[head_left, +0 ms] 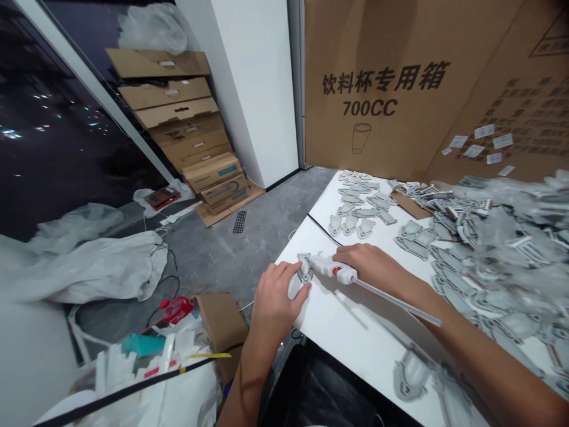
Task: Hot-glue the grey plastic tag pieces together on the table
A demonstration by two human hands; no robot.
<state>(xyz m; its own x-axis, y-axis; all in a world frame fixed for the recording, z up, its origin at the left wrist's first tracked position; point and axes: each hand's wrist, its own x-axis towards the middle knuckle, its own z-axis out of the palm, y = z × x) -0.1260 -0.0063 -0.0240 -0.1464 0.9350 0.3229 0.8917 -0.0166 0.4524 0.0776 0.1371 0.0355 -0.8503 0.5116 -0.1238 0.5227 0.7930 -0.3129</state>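
Note:
Near the left edge of the white table, my left hand point(279, 293) grips a small grey-and-white flat piece point(304, 271) between thumb and forefinger. My right hand point(355, 256) is wrapped around a white hot glue gun point(329, 265), partly hiding its handle. The gun's nozzle points left and is at the piece; whether it touches cannot be made out. A long translucent glue stick point(400, 303) juts from the gun's rear, under my right forearm. Similar grey pieces point(351, 224) lie in rows beyond my right hand.
A heap of grey pieces and clear plastic point(502, 255) covers the table's right side. A large cardboard box point(377, 136) stands behind. A black cable point(324, 230) crosses the table edge. Below left sits a box of scraps point(222, 320); a black bin point(329, 385) is near me.

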